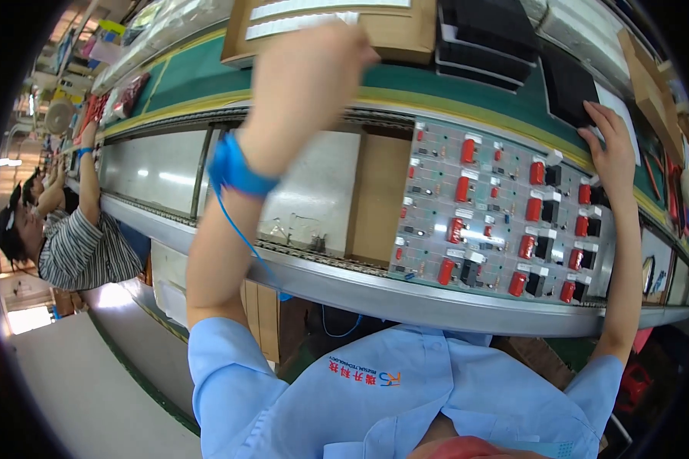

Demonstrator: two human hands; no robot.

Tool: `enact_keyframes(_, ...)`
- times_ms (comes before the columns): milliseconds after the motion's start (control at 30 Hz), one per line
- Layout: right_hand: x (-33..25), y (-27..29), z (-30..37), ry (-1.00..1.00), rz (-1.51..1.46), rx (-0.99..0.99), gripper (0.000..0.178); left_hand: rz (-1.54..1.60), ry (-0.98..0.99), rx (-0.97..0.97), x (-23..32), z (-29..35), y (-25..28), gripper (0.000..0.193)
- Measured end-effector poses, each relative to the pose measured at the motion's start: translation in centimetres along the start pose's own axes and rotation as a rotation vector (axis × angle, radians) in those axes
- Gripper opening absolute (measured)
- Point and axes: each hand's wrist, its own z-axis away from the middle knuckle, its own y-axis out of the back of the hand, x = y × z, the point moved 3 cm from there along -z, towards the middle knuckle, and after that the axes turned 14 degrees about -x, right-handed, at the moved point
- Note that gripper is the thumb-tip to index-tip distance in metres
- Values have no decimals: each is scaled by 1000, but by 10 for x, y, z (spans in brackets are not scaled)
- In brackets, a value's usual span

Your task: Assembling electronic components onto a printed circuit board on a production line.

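Observation:
My left hand [310, 84], smeared by motion, is over the near edge of a cardboard box [237, 38] that holds white strips [302, 27]. A blue wrist strap [241, 170] with a thin cord circles that wrist. The blur hides my left fingers and anything in them. My right hand [611, 145] is open, its fingers apart, at the right edge of a flat black block [570, 86]. Between my forearms a panel of circuit boards [494, 218] lies on the conveyor rails, carrying red and black components in rows.
Stacked black trays or blocks [486, 38] stand at the back, on the green bench [406, 84]. A metal rail [337, 283] runs along the near side of the line. At the far left, another person in a striped shirt [92, 249] reaches toward the line.

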Motion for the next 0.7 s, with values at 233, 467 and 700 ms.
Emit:
enact_keyframes(233,17,-3,-4,105,-133,68,36,327,263,-405,-64,-71,6,36)
enact_keyframes(467,-29,10,-14,107,-163,3,36,-52,-32,-451,-76,-92,-21,37)
enact_keyframes(700,-49,31,-15,-107,-317,-51,35,-379,44,-501,-46,-96,-22,28)
